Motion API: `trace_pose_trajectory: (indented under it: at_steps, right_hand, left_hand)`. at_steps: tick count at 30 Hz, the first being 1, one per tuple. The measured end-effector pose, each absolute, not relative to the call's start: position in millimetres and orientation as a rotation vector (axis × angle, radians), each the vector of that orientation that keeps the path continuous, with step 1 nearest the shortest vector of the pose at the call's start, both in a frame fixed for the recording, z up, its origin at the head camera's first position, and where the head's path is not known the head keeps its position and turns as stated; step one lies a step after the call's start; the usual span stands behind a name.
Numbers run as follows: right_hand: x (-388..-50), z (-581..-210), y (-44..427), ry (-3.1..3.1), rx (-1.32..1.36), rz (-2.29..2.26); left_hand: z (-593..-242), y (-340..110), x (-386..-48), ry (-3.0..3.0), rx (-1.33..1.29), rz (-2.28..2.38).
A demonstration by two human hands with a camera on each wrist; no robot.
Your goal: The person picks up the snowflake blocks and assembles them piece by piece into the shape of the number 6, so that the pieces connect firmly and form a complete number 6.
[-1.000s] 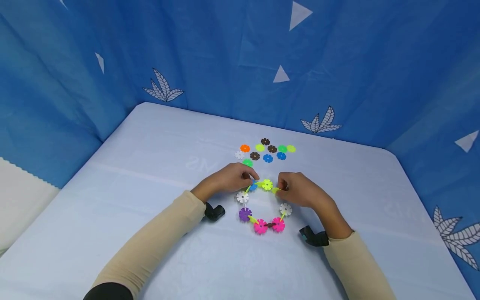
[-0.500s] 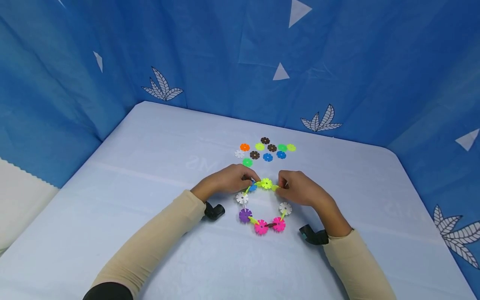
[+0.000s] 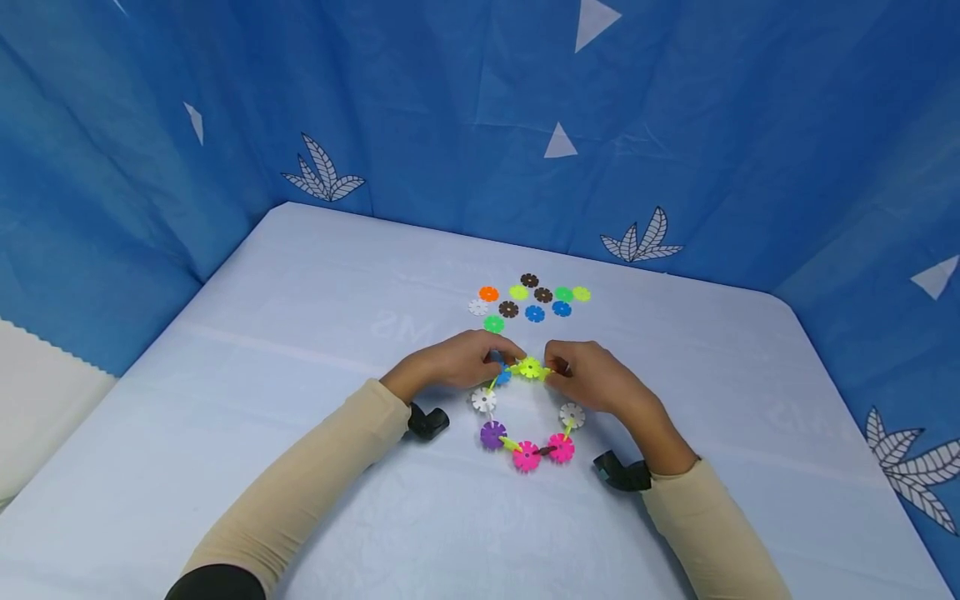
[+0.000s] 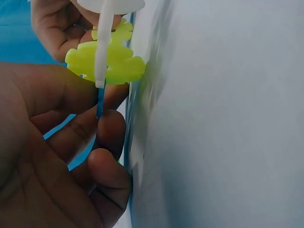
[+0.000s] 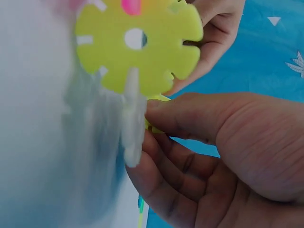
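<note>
Notched plastic snowflake discs are linked into a chain curved as a ring with a gap at its right. My left hand (image 3: 467, 358) pinches the blue disc (image 3: 503, 374), which shows edge-on between thumb and fingers in the left wrist view. A yellow disc (image 3: 530, 367) stands between both hands. My right hand (image 3: 596, 375) pinches another yellow disc (image 5: 154, 124), mostly hidden by its fingers. Below the hands the chain continues through a white disc (image 3: 483, 400), a purple disc (image 3: 492, 435) and two pink discs (image 3: 527, 456), ending at a white disc (image 3: 572, 415) near my right hand.
Several loose discs lie flat beyond the hands, among them an orange disc (image 3: 489, 293), a brown disc (image 3: 528, 280) and a green disc (image 3: 493, 324). The white-covered table (image 3: 360, 283) meets a blue curtain (image 3: 450, 100) at the back.
My right hand has shifted slightly left, bringing its yellow disc nearer to my left hand. The lower part of the chain has slid a little right and toward me.
</note>
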State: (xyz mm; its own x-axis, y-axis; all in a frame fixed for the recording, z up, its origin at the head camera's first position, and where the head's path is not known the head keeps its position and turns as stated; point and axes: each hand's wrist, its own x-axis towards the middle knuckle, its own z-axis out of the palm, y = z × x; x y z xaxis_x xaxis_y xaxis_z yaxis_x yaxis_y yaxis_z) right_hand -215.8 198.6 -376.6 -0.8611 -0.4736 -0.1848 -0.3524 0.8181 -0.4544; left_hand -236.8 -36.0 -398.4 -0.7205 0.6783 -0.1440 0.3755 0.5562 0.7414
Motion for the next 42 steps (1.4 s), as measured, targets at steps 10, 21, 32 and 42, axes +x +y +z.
trace_pose_trajectory:
  at_steps: [10, 21, 32, 42]
  right_hand:
    - [-212.6, -375.4, 190.9, 2.746, -0.584, -0.576]
    - [-211.3, -375.3, 185.9, 2.775, -0.608, -0.546]
    - [-213.3, -377.1, 185.3, 2.788, -0.62, -0.598]
    - [-216.1, -371.9, 195.3, 2.732, -0.585, -0.603]
  left_hand:
    - [-400.2, -36.6, -238.8, 2.356, 0.869, 1.033]
    - [-400.2, -35.6, -239.3, 2.337, 0.857, 1.071]
    - [-398.5, -35.4, -238.9, 2.32, 0.798, 1.096]
    - [-399.7, -35.7, -239.9, 2.306, 0.73, 1.147]
